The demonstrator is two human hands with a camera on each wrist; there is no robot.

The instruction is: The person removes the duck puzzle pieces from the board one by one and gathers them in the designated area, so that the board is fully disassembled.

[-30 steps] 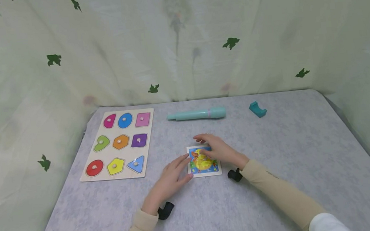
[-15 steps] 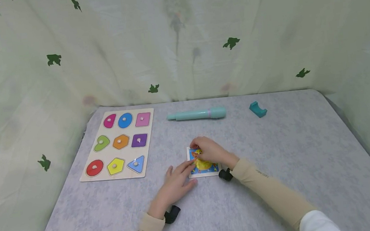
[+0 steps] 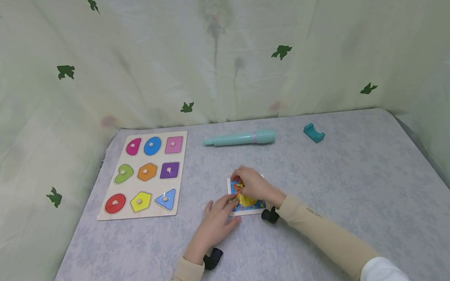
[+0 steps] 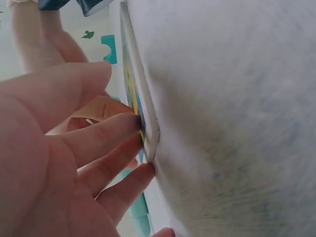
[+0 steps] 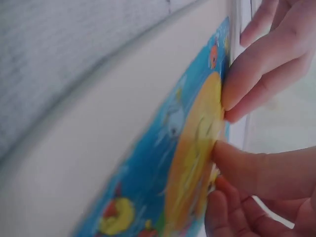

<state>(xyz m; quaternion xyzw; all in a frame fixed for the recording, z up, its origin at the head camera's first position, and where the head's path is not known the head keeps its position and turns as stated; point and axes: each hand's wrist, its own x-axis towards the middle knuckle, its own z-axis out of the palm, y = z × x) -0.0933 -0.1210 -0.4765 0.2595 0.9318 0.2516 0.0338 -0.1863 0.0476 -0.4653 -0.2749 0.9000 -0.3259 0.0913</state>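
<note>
A small square duck picture puzzle (image 3: 249,207) with a white frame lies flat on the table. My left hand (image 3: 214,225) reaches in from the left, fingers stretched out; in the left wrist view its fingertips (image 4: 132,123) touch the puzzle's frame and picture edge. The right hand (image 3: 255,186) is over the upper part of the puzzle and covers much of it. In the right wrist view its thumb (image 5: 261,168) and bent fingers pinch at a puzzle piece on the yellow duck (image 5: 192,143); the piece itself is mostly hidden by the fingertips.
A wooden shape board (image 3: 151,215) with coloured knobbed pieces lies at the left. Behind the puzzle is a pale teal pen-shaped object (image 3: 233,139). A small teal U-shaped block (image 3: 314,133) sits at the back right. A leaf-patterned curtain (image 3: 216,46) encloses the table's back.
My right hand has moved left over the puzzle, with its fingers now drawn together at the picture. The left hand has shifted slightly right along the puzzle's left edge.
</note>
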